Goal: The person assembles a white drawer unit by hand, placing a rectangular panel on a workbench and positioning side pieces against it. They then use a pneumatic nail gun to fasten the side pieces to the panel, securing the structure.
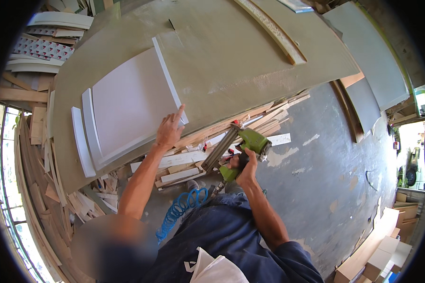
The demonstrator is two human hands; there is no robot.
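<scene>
A green nail gun is gripped by the handle in my right hand, held off the near edge of the worktable. From its lower end a blue coiled air hose trails beside my body. My left hand lies at the near right corner of a white panel, index finger stretched out toward the near end of the white strip along the panel's right edge. Another white strip runs along the panel's left edge. Farther left lies a separate white strip, apart from it.
The panel lies on a large worn greenish tabletop. A curved wooden piece rests toward its far side. Wood offcuts are heaped below the near edge. Boards crowd the left, and a grey sheet stands right.
</scene>
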